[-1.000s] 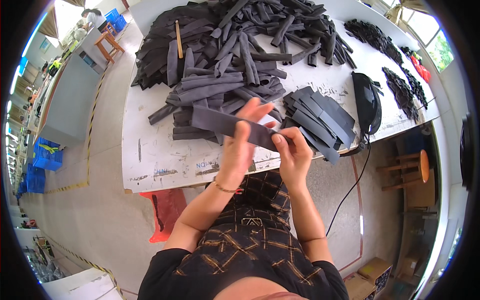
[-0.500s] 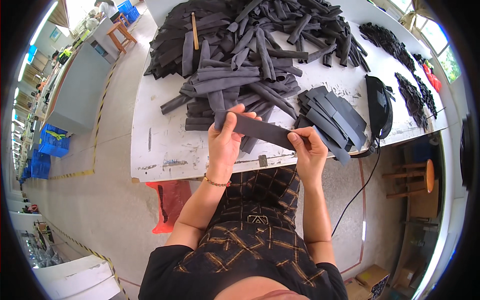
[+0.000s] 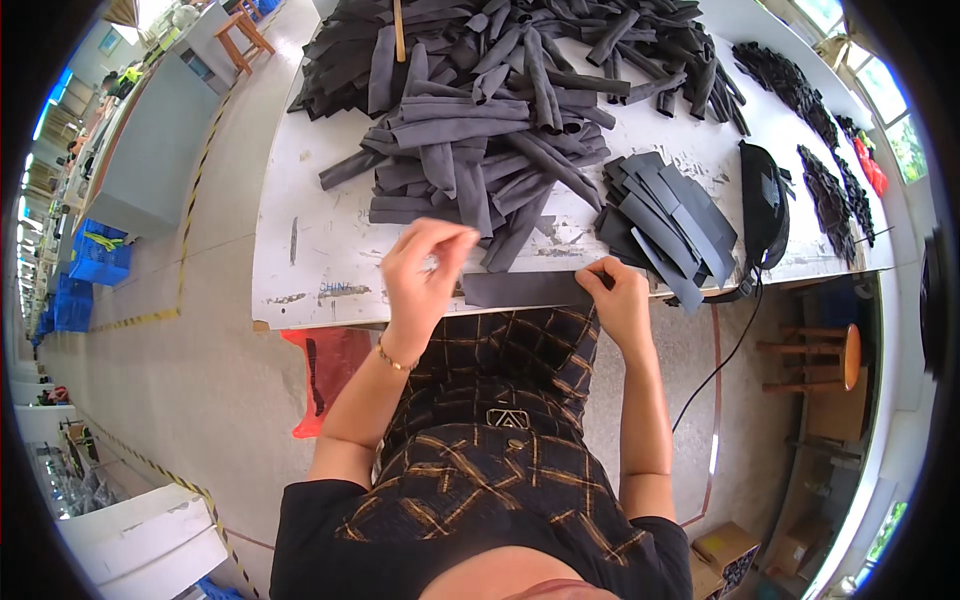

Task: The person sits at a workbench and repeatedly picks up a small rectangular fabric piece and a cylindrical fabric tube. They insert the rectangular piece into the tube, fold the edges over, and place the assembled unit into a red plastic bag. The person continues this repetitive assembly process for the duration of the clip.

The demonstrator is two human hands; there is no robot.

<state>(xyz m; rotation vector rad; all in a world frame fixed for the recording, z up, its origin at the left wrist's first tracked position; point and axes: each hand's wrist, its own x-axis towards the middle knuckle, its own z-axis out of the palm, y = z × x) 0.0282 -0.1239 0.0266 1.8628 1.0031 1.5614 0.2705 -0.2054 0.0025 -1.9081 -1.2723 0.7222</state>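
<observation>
A flat dark grey strip [image 3: 522,289] lies along the near edge of the white table [image 3: 320,250]. My right hand [image 3: 612,295] pinches its right end. My left hand [image 3: 425,272] is at its left end, fingers bent over a small pale thing that I cannot make out. Just behind the hands spreads a big heap of dark grey fabric tubes and strips [image 3: 480,120]. A neat stack of flattened strips [image 3: 665,225] sits to the right of the held strip.
A black pouch with a cord [image 3: 762,205] lies at the table's right end, near more dark pieces [image 3: 830,190]. A wooden stool [image 3: 815,352] stands at the right, a red bag [image 3: 325,370] hangs under the table, and blue crates [image 3: 95,255] sit far left.
The strip has come down from being held above the table to lying at the table's near edge. Both hands moved toward me with it.
</observation>
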